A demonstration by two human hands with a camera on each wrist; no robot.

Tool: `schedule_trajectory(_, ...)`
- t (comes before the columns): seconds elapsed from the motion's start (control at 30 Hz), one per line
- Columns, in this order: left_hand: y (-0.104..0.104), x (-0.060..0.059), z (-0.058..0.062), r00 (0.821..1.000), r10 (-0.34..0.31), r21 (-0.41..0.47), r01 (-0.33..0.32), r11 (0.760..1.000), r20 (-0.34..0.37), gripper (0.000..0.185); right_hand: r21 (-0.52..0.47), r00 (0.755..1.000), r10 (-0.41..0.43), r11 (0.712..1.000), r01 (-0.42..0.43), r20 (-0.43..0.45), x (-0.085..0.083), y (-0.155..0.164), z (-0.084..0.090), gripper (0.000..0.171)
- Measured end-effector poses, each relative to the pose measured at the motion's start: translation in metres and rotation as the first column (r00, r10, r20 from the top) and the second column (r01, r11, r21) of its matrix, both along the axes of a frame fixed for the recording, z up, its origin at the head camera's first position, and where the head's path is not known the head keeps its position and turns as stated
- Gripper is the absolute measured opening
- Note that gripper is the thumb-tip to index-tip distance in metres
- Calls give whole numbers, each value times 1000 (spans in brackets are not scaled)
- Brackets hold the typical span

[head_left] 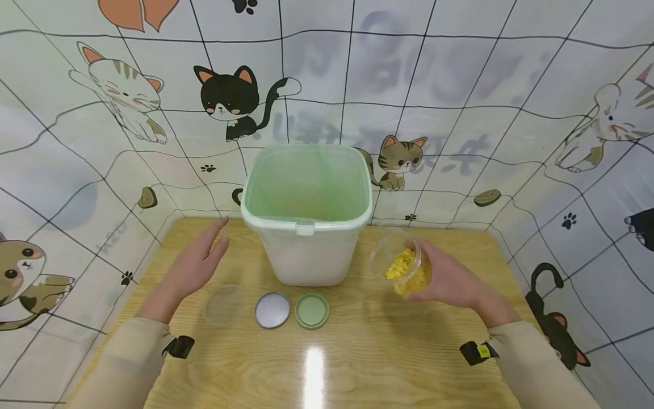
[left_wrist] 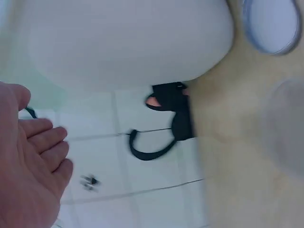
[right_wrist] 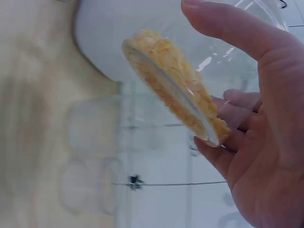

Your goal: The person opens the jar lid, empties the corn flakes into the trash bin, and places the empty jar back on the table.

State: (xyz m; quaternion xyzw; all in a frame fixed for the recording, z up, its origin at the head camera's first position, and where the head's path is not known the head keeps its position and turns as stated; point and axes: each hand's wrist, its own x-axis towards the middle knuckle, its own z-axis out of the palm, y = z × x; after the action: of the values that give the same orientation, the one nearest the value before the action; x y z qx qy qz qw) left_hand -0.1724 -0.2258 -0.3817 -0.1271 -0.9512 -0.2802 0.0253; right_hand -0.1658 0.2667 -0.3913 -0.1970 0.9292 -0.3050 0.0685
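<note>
A white bin (head_left: 311, 250) with a green liner stands open at the back middle of the wooden table (head_left: 357, 352). My right hand (head_left: 449, 278) grips a clear plastic cup (head_left: 395, 258) tilted toward the bin, with yellow flakes (head_left: 403, 268) inside. In the right wrist view my fingers (right_wrist: 237, 33) curl round the cup (right_wrist: 228, 57) and the flakes (right_wrist: 175, 80) lie along its lower side. My left hand (head_left: 196, 264) hovers flat and empty left of the bin, fingers (left_wrist: 42, 137) straight. Beneath it sits a clear lid (head_left: 225, 304).
A silver lid (head_left: 272, 309) and a green lid (head_left: 311, 310) lie in a row in front of the bin. Cat-patterned sheets (head_left: 460, 113) wall in the table on three sides. The bin's white side (left_wrist: 128, 42) fills the left wrist view.
</note>
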Motion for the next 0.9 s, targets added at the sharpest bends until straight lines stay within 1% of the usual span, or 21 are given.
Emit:
schedule_trajectory(0.1,13,-3,16,996,-3,-43,-1,999,-87,59,59,999,3,998,0,-36,-10,7,19,117)
schedule_trajectory(0.17,21,-5,24,992,-5,-45,0,999,-126,58,88,999,9,996,-4,-53,-16,10,33,117)
schedule_trajectory(0.23,26,-7,32,990,-8,-27,4,1000,-139,58,123,997,12,992,-3,-77,-22,10,46,117)
schedule_trajectory(0.3,31,-9,39,989,-9,-19,6,1000,-147,59,134,996,16,991,-5,-84,-27,9,59,116)
schedule_trajectory(0.4,37,-11,48,990,-12,-41,6,999,-139,62,145,996,26,989,-13,-84,-36,6,76,113)
schedule_trajectory(0.5,42,-13,53,992,-9,-77,-1,997,-123,65,156,997,13,988,-1,-73,-44,0,91,112)
schedule_trajectory(0.6,49,-16,55,993,-11,-100,-1,995,-122,66,186,998,-14,982,24,-56,-51,-3,105,112)
schedule_trajectory(0.67,53,-17,55,993,-15,-114,1,994,-121,66,214,999,-26,976,35,-42,-56,-5,112,113)
schedule_trajectory(0.73,57,-19,54,993,-14,-127,-1,992,-118,66,246,999,-33,968,41,-33,-60,-7,119,117)
schedule_trajectory(0.9,62,-19,52,994,15,-144,-31,989,-111,65,304,998,-38,951,53,-56,-72,-13,134,118)
